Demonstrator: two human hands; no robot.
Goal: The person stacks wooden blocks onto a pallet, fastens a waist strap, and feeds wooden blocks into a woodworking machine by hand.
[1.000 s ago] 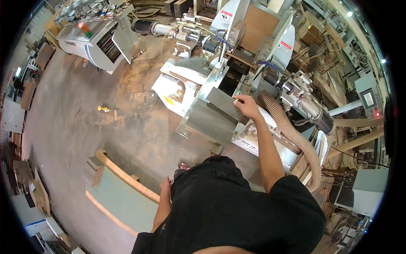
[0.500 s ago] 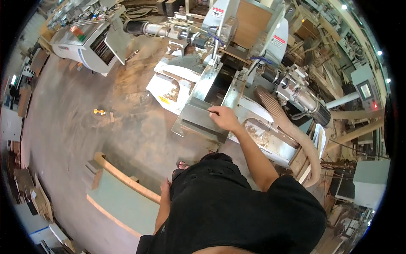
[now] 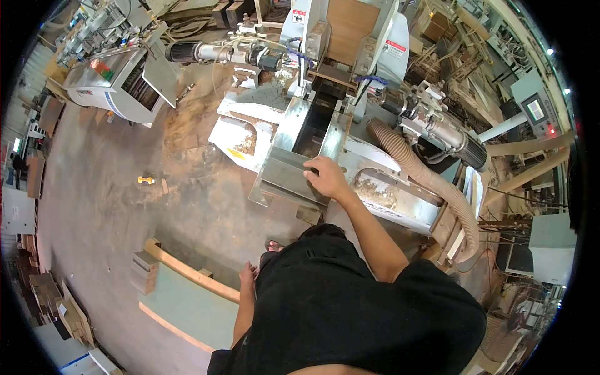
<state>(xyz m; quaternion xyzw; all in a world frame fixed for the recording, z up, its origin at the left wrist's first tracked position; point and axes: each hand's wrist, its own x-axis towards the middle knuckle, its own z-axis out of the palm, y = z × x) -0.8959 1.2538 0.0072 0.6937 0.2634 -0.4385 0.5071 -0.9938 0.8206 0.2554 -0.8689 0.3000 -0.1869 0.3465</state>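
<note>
My right hand (image 3: 326,177) is on the right part of a flat grey metal plate (image 3: 278,164) at the front of a woodworking machine. Its fingers are bent, thumb close to forefinger; whatever may lie between them is too small to make out. My left hand (image 3: 249,275) hangs beside my left hip, empty, with its fingers loosely apart. Beyond the plate, two metal rails (image 3: 334,134) run back to an upright brown panel (image 3: 352,31) between white guards. Left of my left hand is a low grey-green surface (image 3: 187,294) edged with wood, bearing stacked wood pieces (image 3: 145,272).
Motors stand at the machine's left (image 3: 182,52) and right (image 3: 473,153). A ribbed beige hose (image 3: 431,178) curves down on the right, below a control panel (image 3: 536,111). A yellow object (image 3: 145,180) lies on the floor. Another white machine (image 3: 119,94) stands far left.
My view has shifted slightly, so the machine appears a little farther left. My right hand stays at the plate with its fingers bent; the left still hangs by my hip, its fingers a bit more visible.
</note>
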